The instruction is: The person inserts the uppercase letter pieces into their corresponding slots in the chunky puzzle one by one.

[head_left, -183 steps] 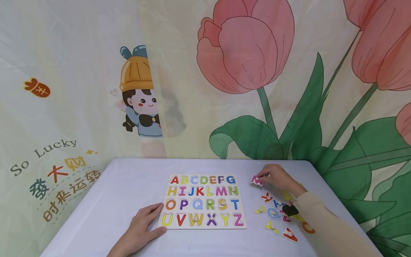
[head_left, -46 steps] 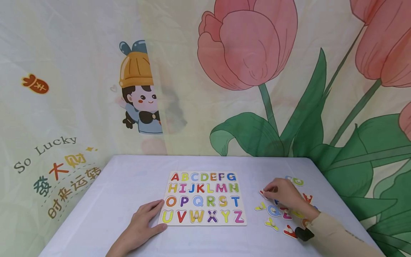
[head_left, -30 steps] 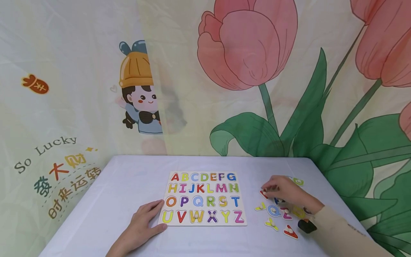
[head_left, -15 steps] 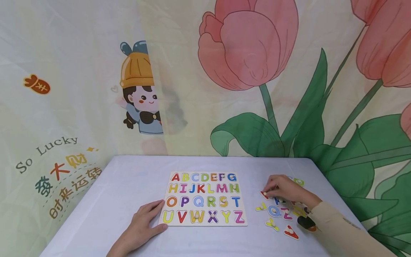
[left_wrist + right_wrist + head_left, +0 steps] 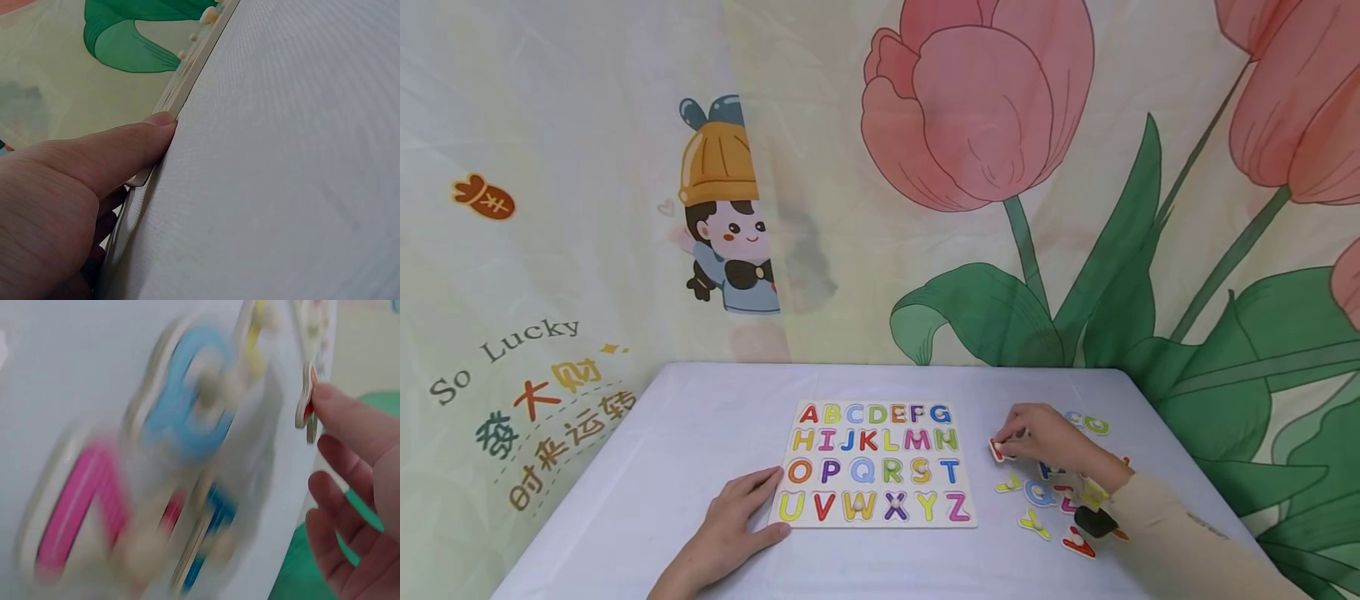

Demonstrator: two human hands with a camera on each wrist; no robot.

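Observation:
A white alphabet puzzle board [image 5: 842,489] lies mid-table, with several knobbed letters, such as the yellow W [image 5: 859,506] and purple X [image 5: 896,506], in its rows. My left hand [image 5: 724,527] rests at its lower left corner, the thumb [image 5: 134,147] against the front edge in the left wrist view. Right of the board, my right hand [image 5: 1051,437] pinches a small red letter piece [image 5: 997,451] between thumb and fingertips; its thin side [image 5: 304,403] shows in the right wrist view. Which letter it is cannot be made out.
Loose letter pieces lie right of the board, including a blue Q [image 5: 1039,493], a yellow Y [image 5: 1034,525] and a red piece [image 5: 1078,544]. A green piece [image 5: 1096,426] lies farther back. A patterned curtain [image 5: 820,208] hangs behind the table.
The pink M left the right hand for the board. The right hand took up a red letter from the loose pieces and has moved left with it. The left hand stays put.

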